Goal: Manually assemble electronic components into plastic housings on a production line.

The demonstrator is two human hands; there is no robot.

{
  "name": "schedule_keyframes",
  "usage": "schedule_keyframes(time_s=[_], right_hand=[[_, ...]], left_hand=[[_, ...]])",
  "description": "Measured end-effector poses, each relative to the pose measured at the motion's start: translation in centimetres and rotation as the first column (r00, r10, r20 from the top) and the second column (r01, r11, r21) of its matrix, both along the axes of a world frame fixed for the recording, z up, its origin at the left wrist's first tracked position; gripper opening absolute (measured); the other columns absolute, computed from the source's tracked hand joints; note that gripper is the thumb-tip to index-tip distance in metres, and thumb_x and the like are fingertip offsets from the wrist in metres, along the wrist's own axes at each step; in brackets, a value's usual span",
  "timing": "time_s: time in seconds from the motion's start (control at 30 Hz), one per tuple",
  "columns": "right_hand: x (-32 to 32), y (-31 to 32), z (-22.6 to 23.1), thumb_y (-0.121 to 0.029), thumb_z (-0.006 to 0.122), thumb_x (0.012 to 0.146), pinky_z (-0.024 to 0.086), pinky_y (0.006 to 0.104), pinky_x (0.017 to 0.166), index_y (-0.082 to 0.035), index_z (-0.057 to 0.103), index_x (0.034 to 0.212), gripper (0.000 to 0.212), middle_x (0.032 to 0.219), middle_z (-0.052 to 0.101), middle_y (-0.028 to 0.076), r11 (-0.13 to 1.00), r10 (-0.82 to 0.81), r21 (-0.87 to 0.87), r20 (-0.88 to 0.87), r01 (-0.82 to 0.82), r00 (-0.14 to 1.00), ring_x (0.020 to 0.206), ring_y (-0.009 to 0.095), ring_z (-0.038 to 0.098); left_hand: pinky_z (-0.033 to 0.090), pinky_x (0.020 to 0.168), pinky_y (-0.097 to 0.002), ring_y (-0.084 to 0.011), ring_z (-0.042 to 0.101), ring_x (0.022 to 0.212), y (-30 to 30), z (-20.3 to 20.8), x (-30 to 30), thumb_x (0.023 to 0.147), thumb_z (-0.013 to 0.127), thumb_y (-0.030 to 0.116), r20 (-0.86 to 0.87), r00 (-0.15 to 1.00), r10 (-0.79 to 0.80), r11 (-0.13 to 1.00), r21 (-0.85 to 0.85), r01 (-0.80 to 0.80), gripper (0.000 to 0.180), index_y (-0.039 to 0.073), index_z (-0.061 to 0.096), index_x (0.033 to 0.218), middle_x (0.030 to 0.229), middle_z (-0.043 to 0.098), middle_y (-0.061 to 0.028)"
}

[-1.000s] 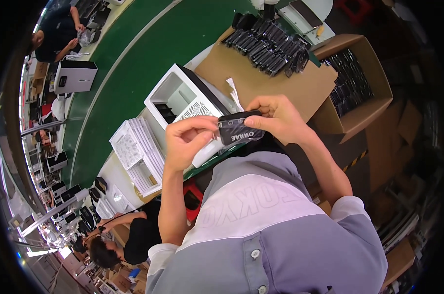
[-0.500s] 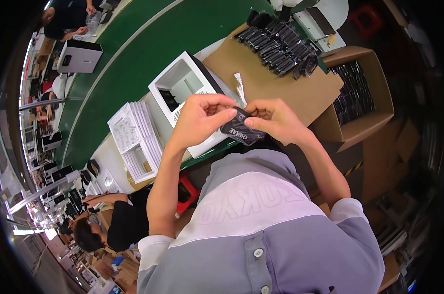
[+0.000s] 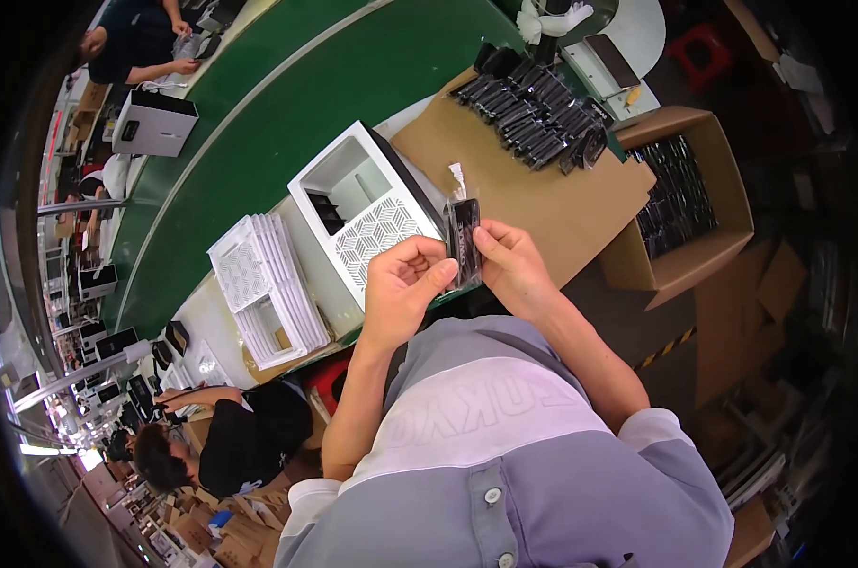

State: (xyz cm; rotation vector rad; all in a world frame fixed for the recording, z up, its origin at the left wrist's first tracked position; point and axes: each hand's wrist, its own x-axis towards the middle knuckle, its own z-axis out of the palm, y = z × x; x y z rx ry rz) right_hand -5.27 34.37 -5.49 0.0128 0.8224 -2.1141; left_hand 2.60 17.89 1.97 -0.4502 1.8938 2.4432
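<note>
A slim black item in a clear plastic sleeve (image 3: 463, 241) is upright between my two hands, in front of my waist. My left hand (image 3: 401, 292) pinches its lower left edge with thumb and bent fingers. On the other edge, the thumb and fingers of my right hand (image 3: 516, 270) close on the same sleeve. Just beyond, a white plug (image 3: 457, 178) on a white cord lies on the cardboard. To the left of the sleeve stands a white appliance housing (image 3: 386, 229) with a slotted grille and a recessed compartment.
Stacked white grille panels (image 3: 254, 275) lie left of the housing. A heap of black sleeved items (image 3: 538, 104) rests on a flat cardboard sheet (image 3: 552, 213) at the right. An opened cardboard box (image 3: 708, 251) holds more. Co-workers sit at left, one in a black shirt (image 3: 254, 435).
The sleeved item has turned from showing its broad, printed face to a narrow upright side. Both hands sit lower, so the housing's grille shows more fully.
</note>
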Motion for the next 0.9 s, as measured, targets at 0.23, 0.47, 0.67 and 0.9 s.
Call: schedule_keyframes(time_s=[0.23, 0.47, 0.67, 0.9], right_hand=[[-0.8, -0.1, 3.4, -0.017, 0.064, 0.104, 0.050, 0.0298, 0.079, 0.003, 0.066, 0.109, 0.020, 0.095, 0.070, 0.003, 0.826, -0.058, 0.355, -0.718, 0.437, 0.693, 0.084, 0.012, 0.062], [-2.1, -1.2, 5.4, -0.018, 0.066, 0.103, 0.046, 0.0256, 0.069, -0.001, 0.066, 0.094, 0.019, 0.079, 0.064, 0.000, 0.863, 0.136, 0.444, -0.665, 0.242, 0.734, 0.072, 0.008, 0.056], [-1.5, -1.1, 3.3, -0.017, 0.060, 0.107, 0.049, 0.0261, 0.072, -0.005, 0.065, 0.099, 0.015, 0.088, 0.067, 0.003, 0.995, 0.062, 0.091, -0.194, -0.045, 0.979, 0.079, 0.009, 0.062], [-1.4, -0.8, 4.9, -0.017, 0.063, 0.103, 0.048, 0.0255, 0.066, -0.005, 0.065, 0.092, 0.016, 0.082, 0.066, 0.002, 0.936, 0.203, 0.340, -0.302, -0.094, 0.931, 0.072, 0.009, 0.061]], left_hand=[[0.049, 0.068, -0.0243, -0.0071, 0.059, 0.072, -1.1, 0.1, 0.5, 0.095, 0.074, 0.003, -0.002, 1.000, -0.017, 0.993, -0.115, 0.017, 0.012, -0.001, 0.063, 0.092, 0.083, 0.066, -0.0018], [0.047, 0.068, -0.0253, -0.0072, 0.056, 0.071, -0.7, 0.2, 1.2, 0.092, 0.074, 0.000, -0.008, 0.997, -0.073, 0.882, -0.468, 0.061, 0.011, 0.000, 0.063, 0.088, 0.077, 0.062, 0.0008], [0.044, 0.064, -0.0231, -0.0058, 0.052, 0.070, -2.3, 0.4, 1.4, 0.095, 0.074, 0.006, -0.001, 0.994, -0.111, 0.992, -0.055, 0.111, 0.015, 0.002, 0.061, 0.091, 0.079, 0.059, 0.0030], [0.041, 0.063, -0.0209, -0.0037, 0.049, 0.070, -2.8, 0.4, 1.4, 0.098, 0.071, 0.006, 0.089, 0.980, -0.180, 0.982, -0.035, 0.184, 0.013, 0.003, 0.060, 0.093, 0.080, 0.057, 0.0038]])
